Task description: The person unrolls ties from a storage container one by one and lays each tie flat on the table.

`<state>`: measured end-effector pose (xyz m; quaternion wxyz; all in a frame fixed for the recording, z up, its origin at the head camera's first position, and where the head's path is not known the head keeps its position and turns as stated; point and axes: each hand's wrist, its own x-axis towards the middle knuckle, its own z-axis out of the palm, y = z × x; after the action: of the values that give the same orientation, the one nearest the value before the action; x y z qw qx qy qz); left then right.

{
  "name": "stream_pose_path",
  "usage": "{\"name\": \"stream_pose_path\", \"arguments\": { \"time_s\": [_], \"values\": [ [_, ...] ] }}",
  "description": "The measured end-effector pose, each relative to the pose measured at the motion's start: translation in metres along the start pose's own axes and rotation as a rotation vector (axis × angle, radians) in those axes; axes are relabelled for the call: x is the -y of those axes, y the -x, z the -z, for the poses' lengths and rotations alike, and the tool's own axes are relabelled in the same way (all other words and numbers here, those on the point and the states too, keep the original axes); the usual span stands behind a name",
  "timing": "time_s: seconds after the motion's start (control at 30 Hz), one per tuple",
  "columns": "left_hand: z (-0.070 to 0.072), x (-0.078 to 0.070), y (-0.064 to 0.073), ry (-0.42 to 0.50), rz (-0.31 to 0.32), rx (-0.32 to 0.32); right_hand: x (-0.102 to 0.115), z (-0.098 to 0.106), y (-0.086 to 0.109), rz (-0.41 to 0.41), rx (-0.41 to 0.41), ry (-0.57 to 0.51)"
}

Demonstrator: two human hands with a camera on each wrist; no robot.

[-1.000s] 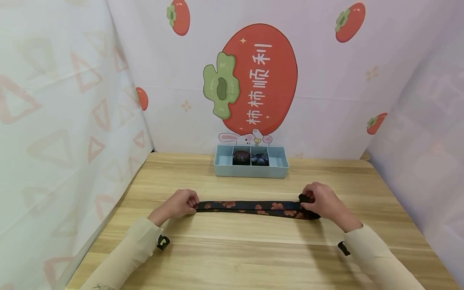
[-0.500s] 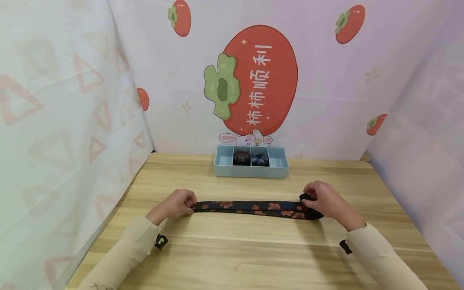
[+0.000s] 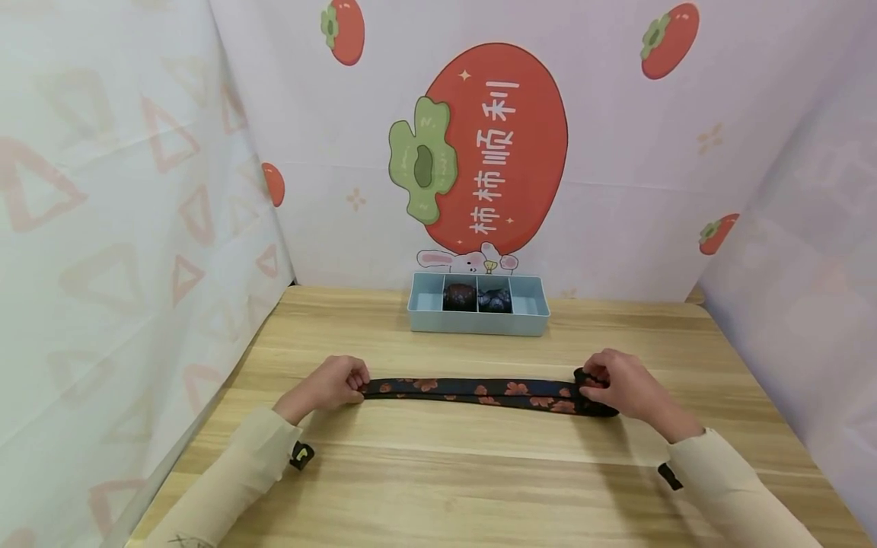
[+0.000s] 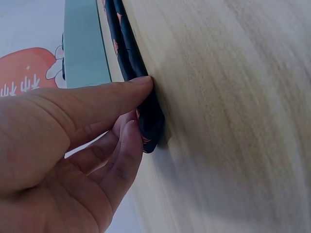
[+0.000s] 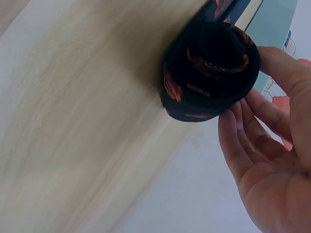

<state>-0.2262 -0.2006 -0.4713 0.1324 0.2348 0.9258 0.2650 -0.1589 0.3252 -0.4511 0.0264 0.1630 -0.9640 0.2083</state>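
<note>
A dark necktie [image 3: 466,389] with orange-red flowers stretches sideways across the wooden table in the head view, doubled into two long layers. My left hand [image 3: 336,383] pinches its left end between thumb and fingers. In the left wrist view the thumb lies over the narrow folded end of the necktie [image 4: 127,53], the fingertips behind it. At the other end my right hand [image 3: 626,387] holds the wider part. The right wrist view shows this part of the necktie [image 5: 170,90] curved into a rounded loop, thumb and fingertips against its outside.
Behind the necktie stands a light blue tray [image 3: 479,323] with several compartments, against the printed backdrop cloth [image 3: 329,228]. Its middle two compartments hold a dark reddish roll [image 3: 460,297] and a dark bluish roll [image 3: 495,300]. White cloth [image 3: 171,251] hangs along the table's left side.
My hands have drawn slightly farther apart, the left one a little leftward and the right one a little rightward, each keeping its end of the necktie. The tray and rolls stay put.
</note>
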Motion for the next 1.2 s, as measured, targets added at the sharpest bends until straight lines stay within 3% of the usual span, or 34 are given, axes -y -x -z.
{"name": "stream_pose_path", "arguments": {
  "time_s": [0.27,0.63,0.83,1.2],
  "values": [
    [0.002,0.001,0.001,0.000,-0.005,0.009,-0.003,0.007,0.008,-0.041,0.011,-0.004],
    [0.003,0.001,0.001,-0.001,-0.006,0.016,0.016,-0.005,-0.009,0.015,-0.007,0.020],
    [0.002,0.001,0.002,-0.013,-0.019,0.005,0.007,-0.010,-0.002,0.006,-0.059,0.062],
    [0.003,0.007,0.004,-0.046,-0.049,-0.005,-0.014,0.010,0.015,-0.072,-0.072,0.025]
  ]
}}
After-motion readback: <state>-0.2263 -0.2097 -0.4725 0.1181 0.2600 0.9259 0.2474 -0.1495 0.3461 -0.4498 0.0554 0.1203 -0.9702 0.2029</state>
